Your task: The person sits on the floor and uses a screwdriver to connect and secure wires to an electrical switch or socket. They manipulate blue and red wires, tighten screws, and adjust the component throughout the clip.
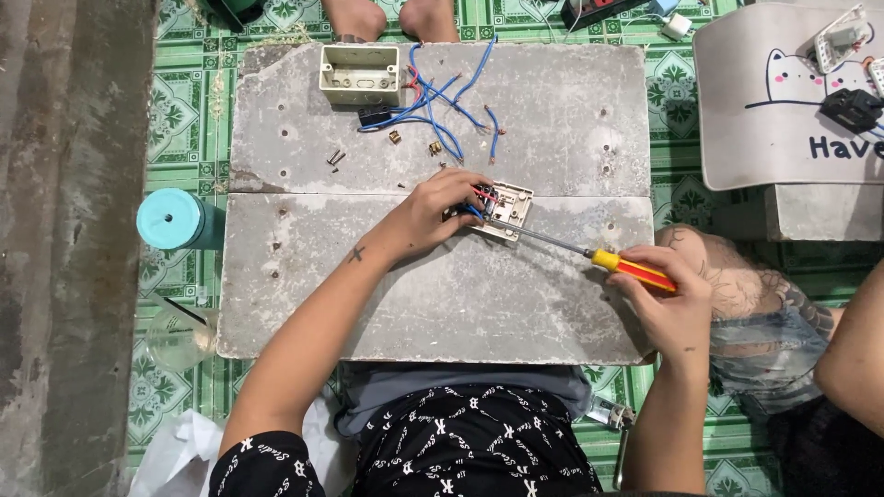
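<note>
- Green patterned floor tiles (184, 120) lie under everything, with a bare grey concrete strip (64, 248) along the far left edge.
- Just beside the slab's left edge stands a teal cylindrical container (171, 219) with its lid on; its contents are hidden.
- Below it sits a clear glass cup (180, 339) with a dark straw or stick leaning in it; whether it holds liquid cannot be told.
- Two grey, pitted concrete slabs (304, 304) laid edge to edge form the work surface.
- Near the upper left of the far slab rests a cream, open-topped electrical box (359, 74); its inside looks bare apart from moulded ribs.
- Loose blue wires (442, 106) with a little red sprawl to the right of that box, and small screws (335, 158) and brass terminals (434, 146) lie nearby.
- The left hand (428, 216) is clenched around the dark back of a cream switch plate (508, 210), pinning it at the seam between the slabs, with red and blue wire ends at its fingertips.
- A screwdriver (589, 256) runs from the plate out to the right, its metal tip touching the plate's back.
- The right hand (668, 304) grips the yellow-and-red handle of that tool in a closed fist.
- At the far right, a pale mat (755, 138) with a cat drawing carries more switch parts, and another person's knee and arm (852, 350) sit beside it.
</note>
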